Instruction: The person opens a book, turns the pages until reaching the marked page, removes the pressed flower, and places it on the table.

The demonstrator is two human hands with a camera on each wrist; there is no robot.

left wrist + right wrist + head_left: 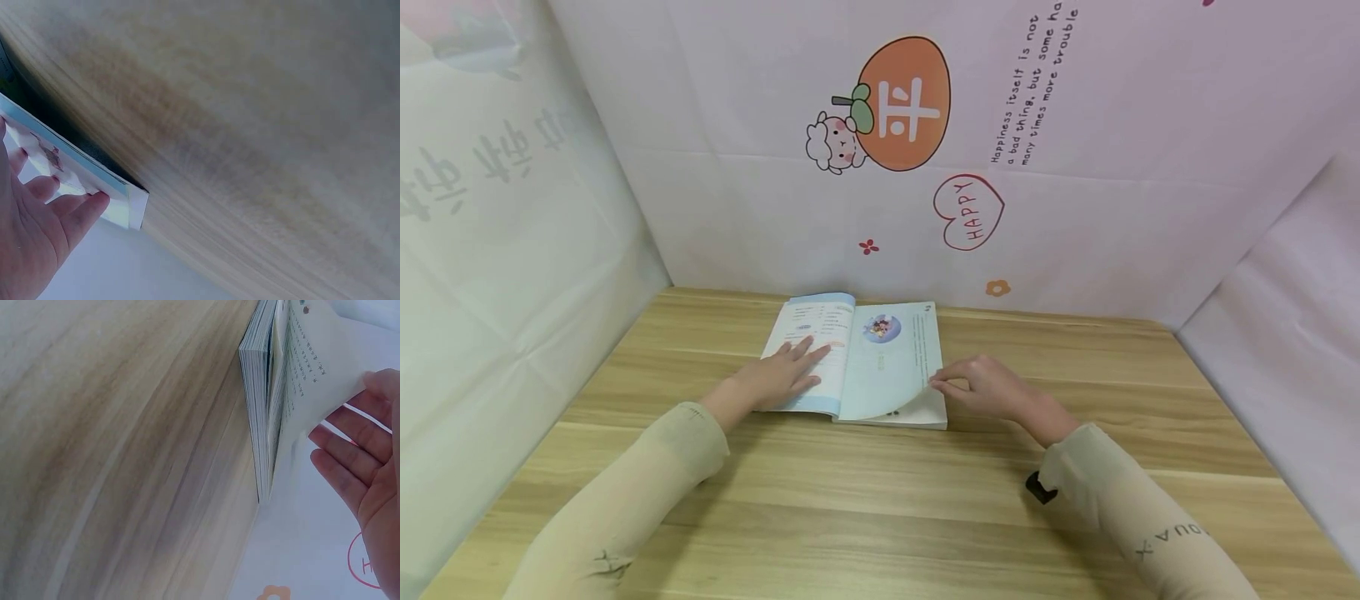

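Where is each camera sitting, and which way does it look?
Head: worn on the head, looking forward and down at the open book on the wooden table; the left hand, right hand and both cream sleeves show.
Left wrist: looks at the left hand by the book's edge, with table beyond; only that hand shows.
Right wrist: looks at the right hand pinching a lifted page; only that hand shows.
Shared: head and right wrist both show that pinched page.

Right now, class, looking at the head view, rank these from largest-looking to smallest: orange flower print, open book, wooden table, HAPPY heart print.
1. Wooden table
2. Open book
3. HAPPY heart print
4. Orange flower print
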